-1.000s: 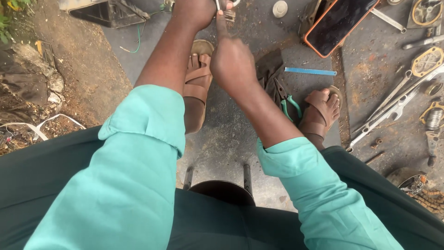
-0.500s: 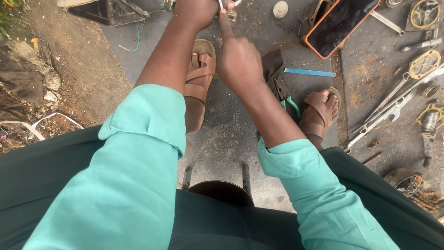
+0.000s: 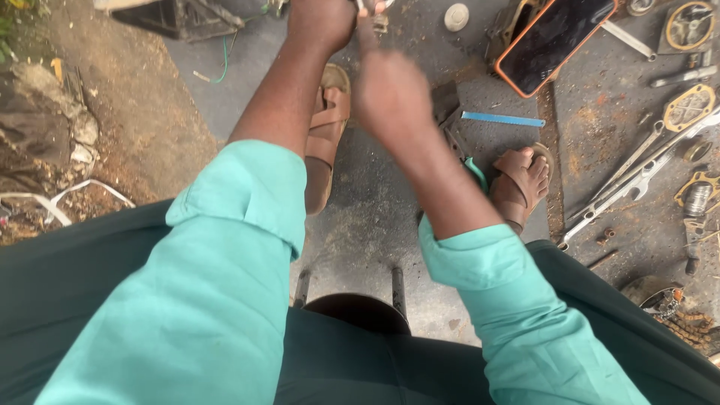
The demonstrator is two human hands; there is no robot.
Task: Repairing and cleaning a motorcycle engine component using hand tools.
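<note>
At nine o'clock lies a strip of bare dirt [image 3: 112,142] with white wire [image 3: 90,187] looped on it. Moving right, the left hand [image 3: 321,21] sits at twelve o'clock at the top edge, its grip closed around a small metal part [image 3: 377,22] that is mostly cut off by the frame, so its kind cannot be told. Just beside it, toward one o'clock, the right hand [image 3: 391,94] is blurred; a thin tool shaft [image 3: 365,30] rises from it toward the part, and the fingers seem curled around it, though the blur keeps that from being certain. Below the hands, two feet in brown sandals [image 3: 328,127] rest on the grey concrete floor [image 3: 375,210], and the teal sleeves [image 3: 240,225] fill the lower frame.

Further right, a blue hacksaw blade [image 3: 502,119] lies at two o'clock, near a phone in an orange case [image 3: 555,41]. At three o'clock are long spanners [image 3: 630,184] and metal gaskets [image 3: 688,105] on rusty ground.

The step in hand looks like working the tool into the held part, perhaps turning or prying. Continuing calls for the left hand to hold the part steady while the right keeps the tip seated
</note>
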